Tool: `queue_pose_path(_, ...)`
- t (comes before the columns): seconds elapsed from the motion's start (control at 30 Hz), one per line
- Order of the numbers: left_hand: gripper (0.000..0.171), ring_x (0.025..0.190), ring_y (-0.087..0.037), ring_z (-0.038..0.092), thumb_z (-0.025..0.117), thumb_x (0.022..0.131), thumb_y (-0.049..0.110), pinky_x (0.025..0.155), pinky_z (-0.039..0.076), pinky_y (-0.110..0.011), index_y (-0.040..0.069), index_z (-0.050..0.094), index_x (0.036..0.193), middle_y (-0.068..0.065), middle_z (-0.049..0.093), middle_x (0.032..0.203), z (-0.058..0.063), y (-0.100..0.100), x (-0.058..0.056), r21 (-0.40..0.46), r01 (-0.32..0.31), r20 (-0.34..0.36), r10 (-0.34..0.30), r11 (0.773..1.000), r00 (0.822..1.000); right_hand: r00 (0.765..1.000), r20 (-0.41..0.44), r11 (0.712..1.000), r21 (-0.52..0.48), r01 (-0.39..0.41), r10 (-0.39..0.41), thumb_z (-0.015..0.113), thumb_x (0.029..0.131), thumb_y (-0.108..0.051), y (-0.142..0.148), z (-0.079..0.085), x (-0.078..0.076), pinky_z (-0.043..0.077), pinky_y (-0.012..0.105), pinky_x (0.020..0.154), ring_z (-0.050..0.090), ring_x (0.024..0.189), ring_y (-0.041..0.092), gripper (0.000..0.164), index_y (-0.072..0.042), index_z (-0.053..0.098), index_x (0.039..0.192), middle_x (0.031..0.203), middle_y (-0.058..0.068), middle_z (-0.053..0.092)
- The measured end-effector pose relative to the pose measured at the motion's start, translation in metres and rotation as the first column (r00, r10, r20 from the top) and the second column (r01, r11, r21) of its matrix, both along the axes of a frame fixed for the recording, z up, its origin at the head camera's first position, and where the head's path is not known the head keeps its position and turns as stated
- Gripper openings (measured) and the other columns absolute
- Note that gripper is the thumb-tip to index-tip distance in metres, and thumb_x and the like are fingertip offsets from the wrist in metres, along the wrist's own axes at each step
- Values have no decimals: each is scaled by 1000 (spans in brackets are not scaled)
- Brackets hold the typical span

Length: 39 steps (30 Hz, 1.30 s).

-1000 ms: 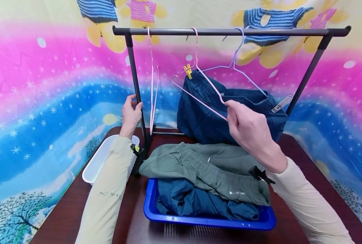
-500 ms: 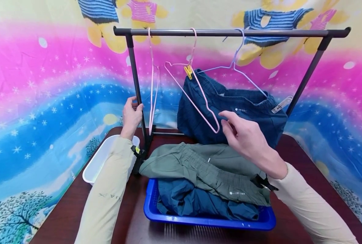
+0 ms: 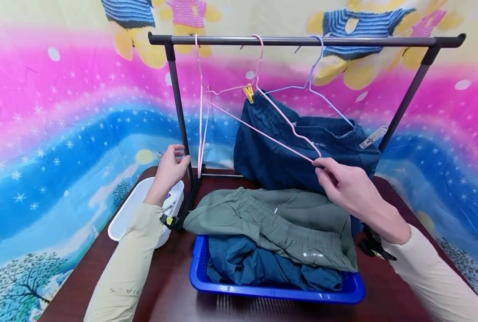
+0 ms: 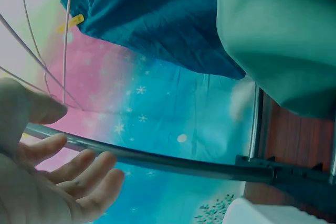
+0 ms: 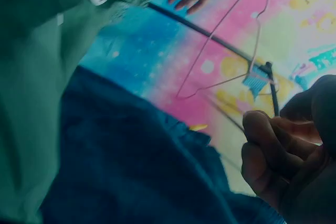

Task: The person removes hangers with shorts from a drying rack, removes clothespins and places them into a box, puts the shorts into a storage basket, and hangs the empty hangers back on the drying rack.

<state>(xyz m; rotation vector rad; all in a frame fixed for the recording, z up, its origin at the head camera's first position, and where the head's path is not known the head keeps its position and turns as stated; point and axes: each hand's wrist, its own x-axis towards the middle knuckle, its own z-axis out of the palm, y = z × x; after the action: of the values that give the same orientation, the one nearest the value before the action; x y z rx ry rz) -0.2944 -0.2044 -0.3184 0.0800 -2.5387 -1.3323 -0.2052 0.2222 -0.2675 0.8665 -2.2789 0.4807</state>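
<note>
In the head view, my right hand [image 3: 349, 188] pinches the lower right corner of a pink wire hanger [image 3: 279, 102], whose hook hangs on the black rail of a clothes rack [image 3: 230, 41]. This hanger is tilted, its other end pointing left. Beside the rack's left post is my left hand [image 3: 169, 172]; in the left wrist view its fingers [image 4: 86, 174] are relaxed, with the post passing between thumb and fingers. Behind the held hanger, dark blue shorts [image 3: 263, 156] hang from a blue hanger [image 3: 316, 67], with a yellow clothespin [image 3: 248, 93] and a white clothespin [image 3: 373, 137] at the waistband.
Another pink hanger [image 3: 200, 134] hangs at the rail's left. A blue basket [image 3: 277, 293] in front holds dark blue clothing [image 3: 259, 261] under green-grey trousers [image 3: 291, 228]. A white bin [image 3: 120, 223] with small items inside stands left on the dark wooden table [image 3: 174, 277].
My right hand let go of the pink hanger, which swung left, and now pinches its corner again, lower and farther right. My left hand has dropped slightly along the post.
</note>
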Motion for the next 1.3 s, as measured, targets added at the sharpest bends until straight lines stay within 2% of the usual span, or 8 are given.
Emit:
queue_pose_path(0.17, 48, 129, -39, 51, 50, 102, 33, 102, 45, -57, 13, 39, 144, -17, 48, 143, 0, -4, 20, -83, 86, 29, -84, 993, 996, 997, 61, 997, 66, 49, -53, 61, 95, -9, 16, -8, -3, 28, 19, 43, 28, 43, -1, 22, -13, 65, 117, 60, -12, 41)
queue_pose_path(0.37, 47, 124, -37, 55, 50, 102, 34, 100, 47, -55, 12, 41, 142, -16, 51, 140, 3, -3, 36, -130, 142, 56, -135, 981, 989, 989, 121, 994, 82, 79, -89, 60, 96, -11, 27, -18, -5, 29, 20, 43, 29, 43, -1, 22, -13, 64, 118, 60, -12, 40)
queue_pose_path(0.53, 41, 108, -32, 65, 51, 102, 33, 92, 53, -50, 14, 44, 137, -14, 58, 132, 2, 0, 47, -137, 170, 84, -160, 976, 984, 990, 89, 989, 107, 97, -107, 62, 94, -9, 35, -28, -7, 28, 20, 42, 27, 43, -2, 22, -12, 64, 116, 61, -12, 41)
queue_pose_path(0.7, 37, 90, -24, 71, 51, 102, 32, 75, 57, -39, 14, 48, 134, -14, 62, 125, 1, 5, 58, -141, 194, 102, -180, 971, 978, 989, 67, 982, 140, 124, -134, 63, 94, -10, 42, -39, -12, 29, 20, 44, 31, 45, -2, 21, -11, 64, 115, 64, -11, 49)
queue_pose_path(0.83, 36, 78, -19, 70, 52, 102, 29, 68, 55, -34, 12, 49, 133, -15, 63, 118, -1, 9, 65, -153, 235, 111, -219, 960, 969, 985, 101, 980, 156, 122, -139, 62, 95, -12, 46, -49, -16, 30, 21, 45, 33, 46, -2, 20, -12, 63, 115, 65, -10, 52)
queue_pose_path(0.93, 35, 70, -16, 68, 53, 101, 29, 67, 54, -33, 13, 48, 132, -13, 64, 111, -4, 12, 67, -166, 248, 121, -230, 955, 966, 979, 137, 977, 172, 125, -150, 62, 96, -13, 49, -56, -17, 30, 21, 45, 32, 45, -2, 20, -12, 62, 115, 62, -11, 47)
queue_pose_path(1.13, 36, 71, -22, 69, 55, 101, 26, 65, 55, -33, 12, 47, 133, -12, 67, 105, -13, 16, 71, -155, 270, 129, -251, 950, 959, 966, 197, 971, 201, 128, -169, 63, 95, -15, 51, -71, -21, 28, 21, 44, 31, 45, -2, 23, -11, 60, 118, 58, -12, 38)
queue_pose_path(1.3, 35, 67, -18, 67, 58, 99, 23, 65, 56, -31, 11, 48, 131, -14, 69, 106, -22, 21, 74, -149, 303, 114, -288, 941, 951, 948, 279, 973, 213, 94, -153, 63, 95, -16, 52, -82, -25, 30, 21, 44, 33, 42, -2, 30, -7, 57, 123, 55, -12, 40)
